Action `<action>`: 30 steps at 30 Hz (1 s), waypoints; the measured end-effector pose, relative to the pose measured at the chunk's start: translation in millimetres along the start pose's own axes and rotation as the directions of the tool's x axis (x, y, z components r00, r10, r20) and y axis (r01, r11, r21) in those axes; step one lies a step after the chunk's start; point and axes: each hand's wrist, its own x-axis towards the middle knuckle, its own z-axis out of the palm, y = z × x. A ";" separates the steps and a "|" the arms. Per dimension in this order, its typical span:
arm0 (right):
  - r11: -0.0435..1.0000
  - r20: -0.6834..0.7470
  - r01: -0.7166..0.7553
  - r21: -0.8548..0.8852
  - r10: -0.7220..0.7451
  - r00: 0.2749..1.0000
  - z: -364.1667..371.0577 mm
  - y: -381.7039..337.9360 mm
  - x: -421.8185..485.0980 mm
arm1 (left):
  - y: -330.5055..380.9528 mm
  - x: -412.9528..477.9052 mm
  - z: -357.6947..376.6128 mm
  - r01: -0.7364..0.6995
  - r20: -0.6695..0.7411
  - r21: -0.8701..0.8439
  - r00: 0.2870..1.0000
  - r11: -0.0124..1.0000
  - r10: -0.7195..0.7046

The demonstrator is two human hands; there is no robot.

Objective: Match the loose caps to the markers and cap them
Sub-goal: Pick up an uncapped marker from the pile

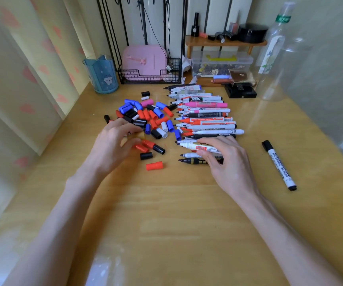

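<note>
A pile of loose caps (145, 118), blue, red, black, white and pink, lies left of centre on the wooden desk. To its right, several uncapped markers (205, 115) lie in a row with tips pointing left. My left hand (114, 145) reaches into the near edge of the cap pile, fingers curled over a yellowish cap (141, 135); whether it holds it is unclear. My right hand (224, 159) grips a white and gold marker (195, 145) at the row's near end. A red cap (154, 165) and a black cap (146, 156) lie apart, closer to me.
One capped black whiteboard marker (280, 165) lies alone at the right. A blue cup (101, 74), a wire basket (150, 76) with a pink item, a clear box (221, 61), a black box (240, 90) and a clear bottle (273, 52) stand along the back.
</note>
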 end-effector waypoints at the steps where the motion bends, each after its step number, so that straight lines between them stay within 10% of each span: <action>1: 1.000 -0.002 0.000 0.000 0.000 1.000 -0.3 -0.2 -0.1 | -2.2 -4.9 -7.2 0.008 0.035 0.011 0.999 1.000 -0.009; 6: 1.000 0.002 0.013 -0.003 -0.013 1.000 1.5 -2.5 -0.5 | -8.7 -29.5 -18.7 0.083 0.181 0.027 0.980 0.996 -0.086; 15: 1.000 -0.011 0.008 0.005 -0.008 1.000 -0.5 -2.2 0.0 | -17.9 -13.2 -15.8 0.183 -0.012 -0.184 0.982 0.966 -0.188; 30: 1.000 0.002 0.001 0.004 -0.001 1.000 0.8 0.2 -0.5 | -30.3 7.5 5.0 0.161 -0.103 0.247 0.985 0.955 -0.140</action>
